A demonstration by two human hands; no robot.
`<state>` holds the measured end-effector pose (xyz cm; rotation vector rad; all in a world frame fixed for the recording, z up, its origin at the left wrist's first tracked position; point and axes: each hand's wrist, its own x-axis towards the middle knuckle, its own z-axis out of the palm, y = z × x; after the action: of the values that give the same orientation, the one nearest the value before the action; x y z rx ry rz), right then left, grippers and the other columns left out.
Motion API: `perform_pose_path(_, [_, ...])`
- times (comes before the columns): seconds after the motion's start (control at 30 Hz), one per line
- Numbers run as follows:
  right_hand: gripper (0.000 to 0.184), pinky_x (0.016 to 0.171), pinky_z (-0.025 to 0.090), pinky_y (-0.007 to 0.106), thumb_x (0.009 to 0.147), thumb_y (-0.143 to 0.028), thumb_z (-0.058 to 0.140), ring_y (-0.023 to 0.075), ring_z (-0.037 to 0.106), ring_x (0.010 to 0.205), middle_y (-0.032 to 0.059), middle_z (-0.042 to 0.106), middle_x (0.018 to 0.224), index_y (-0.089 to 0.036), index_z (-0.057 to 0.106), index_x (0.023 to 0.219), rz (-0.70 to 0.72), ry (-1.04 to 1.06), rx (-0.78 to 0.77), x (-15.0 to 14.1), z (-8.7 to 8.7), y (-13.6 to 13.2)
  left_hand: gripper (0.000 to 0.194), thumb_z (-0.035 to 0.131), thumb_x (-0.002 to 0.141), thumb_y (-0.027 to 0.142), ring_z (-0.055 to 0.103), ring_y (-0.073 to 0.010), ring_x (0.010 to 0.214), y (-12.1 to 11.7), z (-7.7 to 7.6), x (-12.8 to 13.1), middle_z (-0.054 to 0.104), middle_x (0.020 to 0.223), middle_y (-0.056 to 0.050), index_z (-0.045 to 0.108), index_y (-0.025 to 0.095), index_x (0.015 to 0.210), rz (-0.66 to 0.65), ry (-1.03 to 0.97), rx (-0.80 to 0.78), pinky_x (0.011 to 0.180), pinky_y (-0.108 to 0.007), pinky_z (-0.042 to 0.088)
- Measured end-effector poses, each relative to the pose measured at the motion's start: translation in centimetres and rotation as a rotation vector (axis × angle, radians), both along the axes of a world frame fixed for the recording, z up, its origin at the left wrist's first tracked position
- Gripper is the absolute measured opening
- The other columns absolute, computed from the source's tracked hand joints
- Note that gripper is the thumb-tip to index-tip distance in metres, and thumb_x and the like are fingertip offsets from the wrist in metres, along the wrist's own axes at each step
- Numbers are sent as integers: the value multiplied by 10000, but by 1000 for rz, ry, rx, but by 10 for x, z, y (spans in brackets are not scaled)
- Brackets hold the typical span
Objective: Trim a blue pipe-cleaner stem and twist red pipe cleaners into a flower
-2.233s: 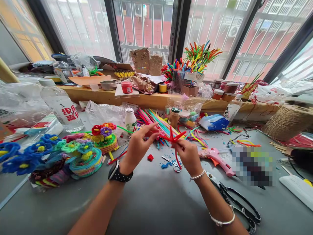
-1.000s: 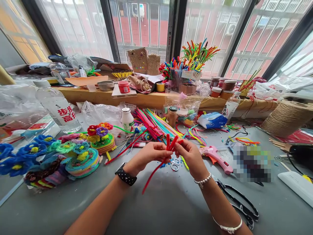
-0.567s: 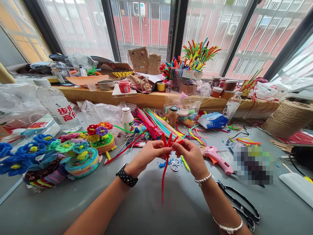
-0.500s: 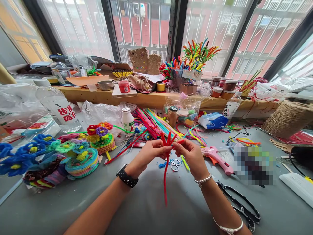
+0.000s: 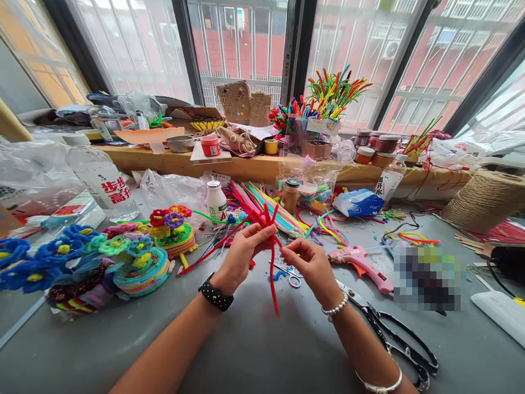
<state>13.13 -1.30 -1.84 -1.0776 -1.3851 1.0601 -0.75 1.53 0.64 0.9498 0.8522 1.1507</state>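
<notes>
A bunch of red pipe cleaners is pinched in my left hand, with several short ends fanning up above the fingers and one long stem hanging down. My right hand has its thumb and forefinger closed on the end of one red strand, to the right of the bunch. Behind the hands, small scissors lie on the grey table beside blue fuzz bits. Large black-handled scissors rest under and beyond my right forearm.
Pipe-cleaner flowers on round layered bases stand at the left. A pink glue gun lies at the right, near a twine spool. Loose colourful pipe cleaners, a white bottle and a brown jar are behind the hands.
My left hand has tilted the red bunch and shifted it slightly left. My right hand has moved down and away from the bunch, drawing one strand outward.
</notes>
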Motion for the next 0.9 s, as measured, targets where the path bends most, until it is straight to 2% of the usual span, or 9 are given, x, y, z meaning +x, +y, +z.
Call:
perform_pose_path(0.2, [216, 496, 377, 219, 657, -363, 591, 105, 477, 527, -1, 560, 564, -151, 635, 659, 46, -83, -31, 12, 5, 4, 150, 637, 584, 301, 431, -56, 494, -3, 6, -1, 505, 529, 50, 594, 158, 593, -158, 358, 44, 491, -190, 315])
perform_pose_path(0.33, [216, 558, 411, 239, 614, -349, 628, 126, 525, 588, 15, 607, 613, -147, 645, 689, 42, 1, -113, 8, 2, 5, 198, 601, 607, 355, 415, -62, 465, -6, 8, 3, 481, 488, 50, 572, 160, 585, -226, 397, 39, 452, -193, 280])
perform_pose_path(0.43, [212, 552, 406, 230, 612, -346, 628, 121, 526, 581, 11, 606, 596, -142, 640, 670, 41, 12, -134, 7, 1, 4, 223, 584, 619, 377, 434, -69, 484, -5, 8, 4, 491, 511, 44, 542, 161, 582, -187, 366, 33, 466, -191, 301])
perform_pose_path(0.57, [227, 500, 371, 214, 630, -359, 610, 109, 501, 553, 11, 605, 603, -140, 642, 684, 64, -21, -145, 8, 3, 3, 195, 590, 624, 351, 489, -94, 593, -4, 9, 1, 545, 617, 14, 554, 160, 630, -121, 353, 106, 519, -191, 347])
perform_pose_path(0.7, [232, 443, 318, 207, 636, -368, 602, 88, 446, 485, -3, 585, 567, -140, 638, 666, 45, -40, -136, 8, 5, 3, 191, 581, 625, 348, 482, -107, 573, -6, 12, 2, 536, 572, 3, 574, 158, 606, -153, 424, 135, 464, -188, 334])
perform_pose_path(0.9, [259, 464, 329, 212, 662, -394, 573, 100, 457, 512, 0, 563, 569, -137, 605, 655, 13, -50, -78, 6, 0, 3, 229, 598, 593, 387, 466, -111, 538, -6, 7, 4, 537, 560, 2, 560, 162, 580, -29, 555, 242, 401, -184, 319])
